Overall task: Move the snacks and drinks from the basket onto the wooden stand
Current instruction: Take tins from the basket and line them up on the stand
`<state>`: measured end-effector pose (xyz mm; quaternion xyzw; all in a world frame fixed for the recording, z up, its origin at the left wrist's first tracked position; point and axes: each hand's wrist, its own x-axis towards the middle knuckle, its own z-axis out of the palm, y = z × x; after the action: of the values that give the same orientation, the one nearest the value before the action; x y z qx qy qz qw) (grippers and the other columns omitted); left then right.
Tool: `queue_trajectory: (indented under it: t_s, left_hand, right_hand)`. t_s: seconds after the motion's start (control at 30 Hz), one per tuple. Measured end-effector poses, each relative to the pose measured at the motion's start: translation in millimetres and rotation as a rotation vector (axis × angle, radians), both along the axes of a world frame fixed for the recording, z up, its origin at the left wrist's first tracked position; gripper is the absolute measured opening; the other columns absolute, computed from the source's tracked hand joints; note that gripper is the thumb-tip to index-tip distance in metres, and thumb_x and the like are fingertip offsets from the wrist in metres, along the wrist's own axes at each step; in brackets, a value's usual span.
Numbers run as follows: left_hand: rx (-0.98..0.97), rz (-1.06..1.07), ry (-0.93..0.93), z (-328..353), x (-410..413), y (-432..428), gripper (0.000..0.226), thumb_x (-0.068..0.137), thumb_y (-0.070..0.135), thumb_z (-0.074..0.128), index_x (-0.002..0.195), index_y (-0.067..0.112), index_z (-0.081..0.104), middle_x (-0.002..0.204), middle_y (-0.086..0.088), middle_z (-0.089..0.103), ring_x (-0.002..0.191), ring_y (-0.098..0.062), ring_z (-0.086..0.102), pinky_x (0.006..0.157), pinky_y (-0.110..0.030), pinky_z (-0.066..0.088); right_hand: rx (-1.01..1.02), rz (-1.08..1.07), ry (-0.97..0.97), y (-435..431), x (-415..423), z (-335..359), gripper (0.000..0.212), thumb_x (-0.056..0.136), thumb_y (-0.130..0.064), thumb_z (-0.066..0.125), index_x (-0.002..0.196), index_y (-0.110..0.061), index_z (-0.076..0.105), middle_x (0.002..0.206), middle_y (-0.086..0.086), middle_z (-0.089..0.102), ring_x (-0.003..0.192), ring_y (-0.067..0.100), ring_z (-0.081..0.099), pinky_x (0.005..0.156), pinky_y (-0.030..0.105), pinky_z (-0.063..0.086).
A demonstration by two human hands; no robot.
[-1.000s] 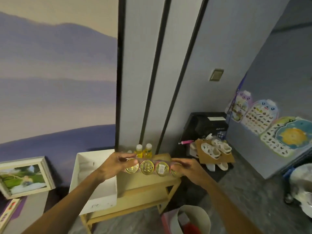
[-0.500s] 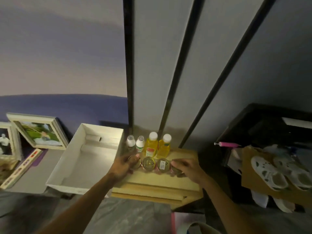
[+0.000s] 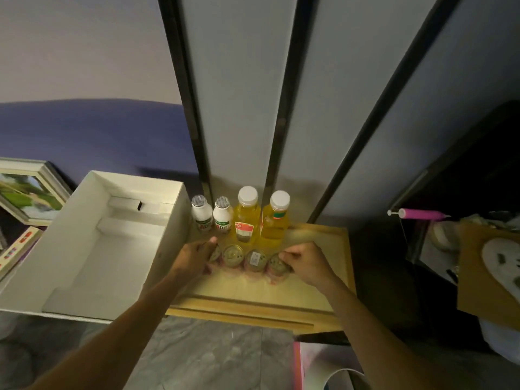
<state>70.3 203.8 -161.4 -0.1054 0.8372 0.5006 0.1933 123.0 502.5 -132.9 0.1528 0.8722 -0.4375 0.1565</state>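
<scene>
Wooden stand [image 3: 318, 249]: bottles [image 3: 247, 218] behind; white box [image 3: 118, 249] beside; left hand [image 3: 194, 257], right hand [image 3: 306, 263] clasp cans [image 3: 254, 258].

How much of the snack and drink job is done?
Quite a lot. Two small white bottles and two yellow bottles stand at the back of the wooden stand. The left hand and right hand grip the ends of a row of four cans that looks set down on the stand. Left: letting go. What remains in the basket cannot be seen.

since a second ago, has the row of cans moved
Yes: the row of cans came down onto the wooden stand, just in front of the yellow bottles.
</scene>
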Motion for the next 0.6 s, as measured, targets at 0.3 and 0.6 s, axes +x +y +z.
queue_trajectory:
  t_s: [0.3, 0.6]
  left_hand:
    - [-0.339, -0.27, 0.187, 45, 4, -1, 0.062, 0.094, 0.076, 0.034, 0.12, 0.032, 0.07, 0.109, -0.001, 0.077, 0.097, -0.027, 0.073, 0.081, -0.04, 0.057]
    - [-0.509, -0.521, 0.503, 269, -5, -7, 0.099, 0.088, 0.092, 0.021, 0.16, 0.027, 0.036, 0.167, 0.0, 0.035, 0.149, -0.027, 0.042, 0.12, -0.05, 0.038]
  right_hand:
    - [0.132, 0.044, 0.124, -12, 22, 25, 0.024, 0.104, -0.036, 0.067, 0.108, -0.017, 0.081, 0.098, -0.002, 0.081, 0.092, 0.016, 0.075, 0.086, 0.047, 0.062]
    - [0.354, -0.029, 0.137, 0, 41, 283, 0.088, 0.099, -0.073, 0.056, 0.169, -0.027, 0.029, 0.174, 0.005, 0.032, 0.159, 0.032, 0.033, 0.122, 0.053, 0.036]
